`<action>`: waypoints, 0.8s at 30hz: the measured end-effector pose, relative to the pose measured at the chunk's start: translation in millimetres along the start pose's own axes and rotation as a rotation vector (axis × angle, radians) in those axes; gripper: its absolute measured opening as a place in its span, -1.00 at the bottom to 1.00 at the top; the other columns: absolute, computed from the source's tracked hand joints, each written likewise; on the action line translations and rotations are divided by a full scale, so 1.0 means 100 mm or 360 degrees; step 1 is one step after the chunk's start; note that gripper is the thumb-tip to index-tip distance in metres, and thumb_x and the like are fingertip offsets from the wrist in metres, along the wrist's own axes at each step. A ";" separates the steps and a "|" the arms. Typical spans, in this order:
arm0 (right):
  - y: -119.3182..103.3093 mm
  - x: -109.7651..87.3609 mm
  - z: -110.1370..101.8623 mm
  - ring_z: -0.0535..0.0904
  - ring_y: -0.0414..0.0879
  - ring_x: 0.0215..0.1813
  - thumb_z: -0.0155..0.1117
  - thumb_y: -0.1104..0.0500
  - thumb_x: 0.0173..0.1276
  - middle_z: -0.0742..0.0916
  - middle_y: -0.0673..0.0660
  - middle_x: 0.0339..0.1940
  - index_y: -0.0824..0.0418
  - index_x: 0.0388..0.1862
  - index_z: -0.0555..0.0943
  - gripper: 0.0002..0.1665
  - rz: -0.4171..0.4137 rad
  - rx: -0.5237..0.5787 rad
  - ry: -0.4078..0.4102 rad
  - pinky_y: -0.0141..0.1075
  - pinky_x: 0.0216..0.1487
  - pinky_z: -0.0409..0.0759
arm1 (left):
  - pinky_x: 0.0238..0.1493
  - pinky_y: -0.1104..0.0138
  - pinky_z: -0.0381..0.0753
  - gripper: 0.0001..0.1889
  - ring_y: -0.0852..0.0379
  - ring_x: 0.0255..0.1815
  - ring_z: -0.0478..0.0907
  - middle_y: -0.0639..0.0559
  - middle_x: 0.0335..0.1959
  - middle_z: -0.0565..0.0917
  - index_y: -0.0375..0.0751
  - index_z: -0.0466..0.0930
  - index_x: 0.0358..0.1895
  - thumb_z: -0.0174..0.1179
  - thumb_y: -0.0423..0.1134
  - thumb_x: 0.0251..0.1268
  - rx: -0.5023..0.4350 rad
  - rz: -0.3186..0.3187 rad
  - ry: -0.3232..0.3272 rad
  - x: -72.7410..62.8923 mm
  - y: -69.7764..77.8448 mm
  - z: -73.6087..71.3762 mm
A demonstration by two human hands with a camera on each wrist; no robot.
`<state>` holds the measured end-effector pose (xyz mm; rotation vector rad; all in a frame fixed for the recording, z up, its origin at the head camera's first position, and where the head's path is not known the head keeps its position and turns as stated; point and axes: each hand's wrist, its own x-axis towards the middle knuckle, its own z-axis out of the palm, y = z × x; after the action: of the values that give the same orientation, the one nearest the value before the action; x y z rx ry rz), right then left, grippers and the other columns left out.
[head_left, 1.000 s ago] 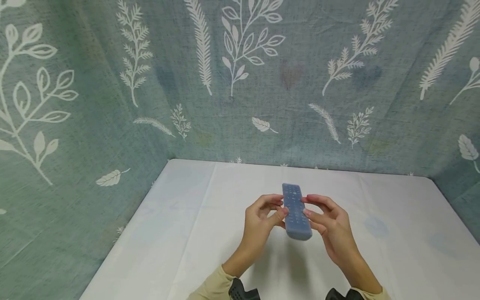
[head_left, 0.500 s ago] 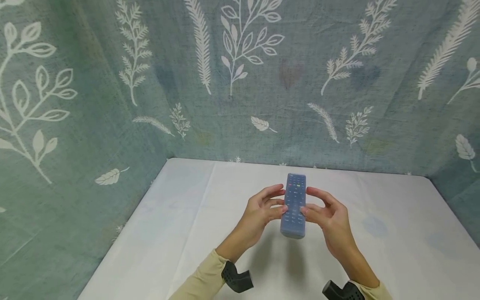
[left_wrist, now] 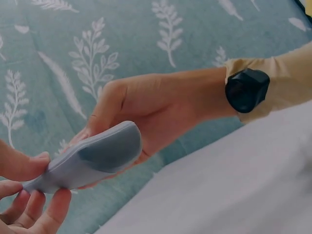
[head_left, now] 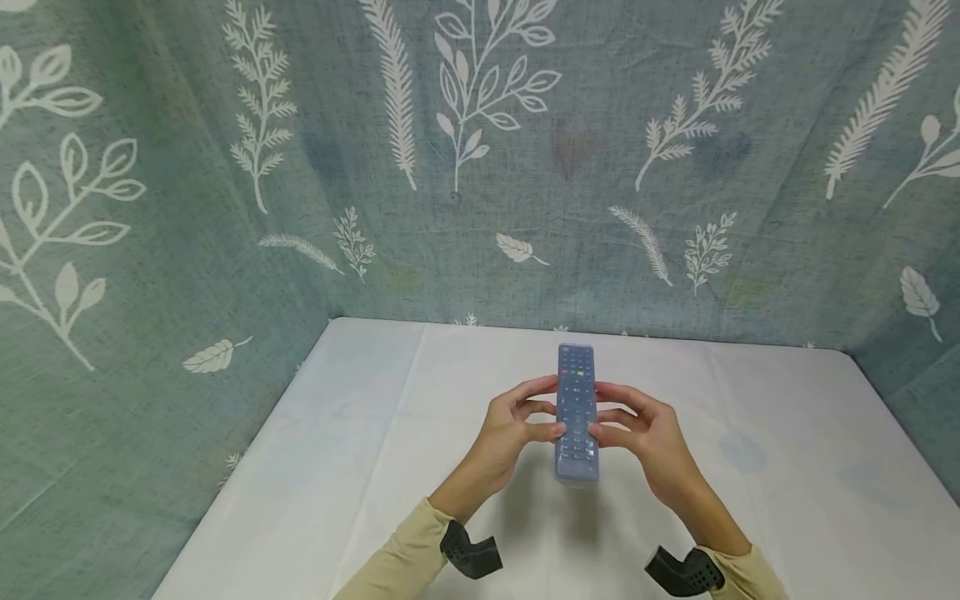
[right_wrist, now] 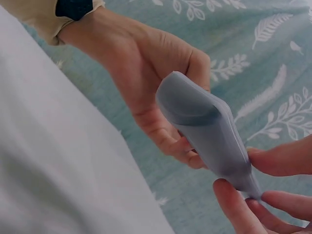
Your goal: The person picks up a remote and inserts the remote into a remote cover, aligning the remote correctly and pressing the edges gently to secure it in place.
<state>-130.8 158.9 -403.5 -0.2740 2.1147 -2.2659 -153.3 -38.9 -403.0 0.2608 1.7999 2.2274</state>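
Observation:
A remote control (head_left: 576,400) in a clear bluish cover is held up over the table, its buttons facing the head camera and its long side pointing away. On its left edge, my left hand (head_left: 507,427) pinches it between thumb and fingers. My right hand (head_left: 651,429) grips the opposite edge the same way, thumb near the lower half. Both wrist views show the underside and near end of the covered remote control (left_wrist: 105,153), smooth and grey-blue. In the right wrist view the fingers (right_wrist: 234,204) of my right hand spread along its side and back.
Below lies a white-covered table (head_left: 360,467), with shadows of the hands on it. A green curtain (head_left: 450,275) with white leaf prints hangs behind the table and along its left side. Black wrist cameras (head_left: 471,550) sit over beige sleeves (head_left: 405,554).
The remote control has turned from a slant to nearly straight and tipped so its button face shows more fully. Both hands moved with it, keeping their hold, and ended slightly further left.

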 end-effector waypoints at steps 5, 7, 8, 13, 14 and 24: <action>0.05 0.01 -0.01 0.64 -0.08 -0.11 0.32 0.42 0.18 0.49 0.42 0.13 0.47 0.25 0.38 -0.37 0.0008 -0.0010 -0.0008 -0.19 -0.18 0.68 | -0.21 0.36 0.61 -0.37 0.07 -0.07 0.48 -0.09 0.16 0.49 -0.27 0.46 0.22 0.29 -0.60 -0.04 0.0009 -0.0018 0.0003 0.04 -0.08 -0.02; 0.07 0.02 -0.01 0.63 -0.09 -0.11 0.32 0.42 0.18 0.49 0.42 0.13 0.47 0.25 0.38 -0.36 0.0013 -0.0019 -0.0008 -0.19 -0.17 0.68 | -0.21 0.35 0.62 -0.37 0.07 -0.08 0.49 -0.08 0.15 0.49 -0.27 0.46 0.22 0.29 -0.60 -0.04 0.0011 -0.0018 0.0005 0.05 -0.10 -0.02; 0.08 0.02 -0.01 0.63 -0.09 -0.11 0.32 0.43 0.18 0.49 0.42 0.13 0.47 0.25 0.38 -0.36 0.0016 -0.0027 -0.0004 -0.20 -0.17 0.68 | -0.20 0.34 0.62 -0.37 0.07 -0.08 0.49 -0.07 0.15 0.49 -0.25 0.47 0.22 0.29 -0.60 -0.04 0.0015 -0.0023 0.0008 0.06 -0.12 -0.03; 0.16 0.05 -0.04 0.63 -0.06 -0.10 0.31 0.44 0.17 0.50 0.40 0.13 0.45 0.25 0.39 -0.36 0.0082 -0.0054 0.0011 -0.22 -0.17 0.67 | -0.15 0.33 0.60 -0.38 0.06 -0.06 0.50 -0.02 0.15 0.50 -0.19 0.49 0.21 0.31 -0.57 -0.03 0.0061 -0.0070 0.0044 0.09 -0.20 -0.02; 0.18 0.06 -0.04 0.63 -0.04 -0.09 0.31 0.45 0.16 0.50 0.39 0.13 0.44 0.25 0.39 -0.36 0.0098 -0.0060 0.0008 -0.21 -0.16 0.67 | -0.15 0.32 0.60 -0.38 0.06 -0.06 0.50 -0.02 0.15 0.50 -0.18 0.49 0.20 0.31 -0.56 -0.03 0.0074 -0.0080 0.0060 0.09 -0.22 -0.02; 0.35 0.18 -0.09 0.61 0.09 -0.06 0.28 0.49 0.12 0.53 0.35 0.11 0.40 0.24 0.42 -0.36 0.0214 -0.0140 0.0052 -0.20 -0.18 0.68 | -0.17 0.34 0.57 -0.35 0.07 -0.09 0.50 -0.09 0.14 0.50 -0.24 0.47 0.23 0.33 -0.57 -0.06 0.0081 -0.0092 0.0108 0.21 -0.40 -0.03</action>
<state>-153.6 163.0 -436.5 -0.0942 2.1802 -2.1212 -170.6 -27.2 -443.1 0.1431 1.8763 2.1780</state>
